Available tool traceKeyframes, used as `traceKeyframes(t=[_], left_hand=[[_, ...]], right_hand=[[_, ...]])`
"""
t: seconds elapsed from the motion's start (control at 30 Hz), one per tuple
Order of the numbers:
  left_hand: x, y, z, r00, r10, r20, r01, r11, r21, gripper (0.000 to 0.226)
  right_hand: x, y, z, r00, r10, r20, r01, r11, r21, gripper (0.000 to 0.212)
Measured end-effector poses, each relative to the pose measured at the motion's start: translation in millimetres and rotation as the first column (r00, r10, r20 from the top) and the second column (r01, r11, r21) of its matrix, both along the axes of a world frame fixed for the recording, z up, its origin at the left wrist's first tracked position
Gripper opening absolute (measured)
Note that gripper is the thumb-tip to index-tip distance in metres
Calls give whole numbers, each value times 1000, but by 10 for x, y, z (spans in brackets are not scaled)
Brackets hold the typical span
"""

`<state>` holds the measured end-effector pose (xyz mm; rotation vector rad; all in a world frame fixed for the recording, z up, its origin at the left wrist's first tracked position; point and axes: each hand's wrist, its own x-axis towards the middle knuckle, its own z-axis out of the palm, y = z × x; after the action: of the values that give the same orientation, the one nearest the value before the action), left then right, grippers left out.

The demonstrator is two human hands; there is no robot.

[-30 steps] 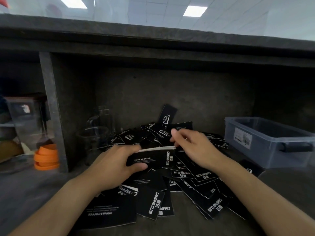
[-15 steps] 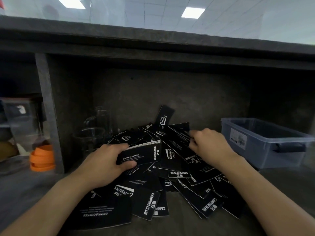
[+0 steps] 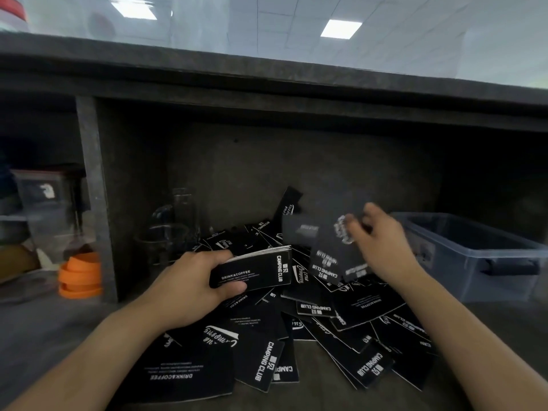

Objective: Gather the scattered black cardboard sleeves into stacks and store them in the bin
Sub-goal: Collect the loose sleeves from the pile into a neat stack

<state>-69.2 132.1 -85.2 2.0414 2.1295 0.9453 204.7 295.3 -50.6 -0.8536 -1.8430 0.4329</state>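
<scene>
Many black sleeves (image 3: 350,321) scattered on the desk (image 3: 44,330) under both hands. Neat stack (image 3: 255,269) gripped in left hand (image 3: 189,289); blurry sleeve (image 3: 326,247) pinched by right hand (image 3: 382,244), bin (image 3: 480,256) just beside.

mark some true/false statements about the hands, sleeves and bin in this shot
1. The left hand grips a stack of sleeves. True.
2. The bin stands left of the scattered sleeves. False: it stands to their right.
3. The right hand holds a blurred sleeve above the scattered ones. True.
4. The orange rings lie inside the bin. False: they sit far left, beyond the upright divider.
5. Every sleeve is stacked. False: many lie loose on the surface.
</scene>
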Motion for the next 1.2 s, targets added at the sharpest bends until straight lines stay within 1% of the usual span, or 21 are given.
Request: traceKeyframes(t=[0.03, 0.07, 0.2, 0.23, 0.33, 0.37, 0.47, 0.53, 0.6, 0.67, 0.73, 0.8, 0.87, 0.9, 0.93, 1.0, 1.03, 1.07, 1.1, 1.13, 1.2], left_hand=[[3, -3, -2, 1000, -7, -2, 7, 1000, -2, 20], [7, -3, -3, 1000, -13, -7, 13, 1000, -4, 19], [13, 0, 9, 1000, -23, 7, 23, 1000, 11, 18], [15, -1, 13, 999, -29, 17, 29, 999, 15, 17], [38, -4, 21, 996, -76, 40, 75, 997, 22, 15], [49, -4, 25, 994, -96, 46, 94, 995, 43, 14], [102, -21, 45, 987, -146, 63, 138, 984, 116, 16], [154, -32, 57, 984, -162, 73, 151, 979, 136, 15], [198, -18, 44, 989, -136, 63, 125, 980, 156, 23], [236, -4, 29, 992, -94, 80, 83, 988, 134, 38], [248, 3, 7, 987, -100, 127, 83, 987, 137, 49], [259, -5, 11, 985, -106, 133, 85, 985, 153, 64], [268, -21, 31, 985, -123, 119, 103, 982, 161, 85], [265, -27, 37, 985, -131, 111, 113, 980, 162, 88], [254, -24, 35, 985, -139, 101, 121, 979, 166, 82], [227, -17, 27, 990, -135, 50, 124, 977, 175, 61], [220, -16, 18, 992, -125, 26, 118, 977, 177, 54], [218, -11, 11, 994, -113, 14, 109, 979, 175, 51], [229, -12, 14, 995, -102, 20, 98, 981, 169, 52], [243, -10, 13, 995, -93, 42, 85, 983, 162, 59], [265, -11, 10, 992, -73, 106, 55, 985, 163, 93]], right_hand=[[-31, 37, -57, 994, 20, 105, -18, 1000, -24, 15], [-52, 52, -89, 987, 36, 156, -30, 999, -42, 10], [-51, 50, -53, 982, 177, 61, -174, 983, -57, 13], [-53, 51, -61, 976, 200, 82, -195, 979, -68, 13], [-56, 62, -110, 965, 179, 194, -171, 984, -59, 10], [-54, 55, -106, 967, 192, 169, -184, 981, -60, 11], [-97, -44, -52, 967, 249, 57, -245, 966, -78, 23], [-159, -85, -67, 951, 296, 89, -289, 954, -83, 16], [-214, -144, -120, 917, 381, 117, -369, 923, -110, 9], [-248, -181, -135, 897, 400, 189, -386, 916, -106, 27], [-254, -203, -122, 878, 403, 258, -377, 915, -144, 36], [-215, -222, -122, 861, 443, 248, -400, 893, -206, 32], [-212, -223, -129, 855, 470, 222, -439, 881, -176, 23], [-219, -212, -143, 863, 465, 198, -441, 884, -155, 21], [-238, -220, -146, 874, 455, 169, -438, 890, -131, 20], [-271, -250, -128, 895, 422, 146, -416, 907, -71, 14], [-282, -241, -136, 900, 409, 148, -407, 912, -47, 11], [-285, -243, -145, 900, 396, 182, -399, 917, -22, 16], [-278, -291, -139, 884, 400, 243, -410, 912, -10, 23], [-274, -338, -133, 854, 419, 307, -433, 901, -26, 27], [-277, -415, -129, 783, 513, 351, -499, 856, -136, 34]])
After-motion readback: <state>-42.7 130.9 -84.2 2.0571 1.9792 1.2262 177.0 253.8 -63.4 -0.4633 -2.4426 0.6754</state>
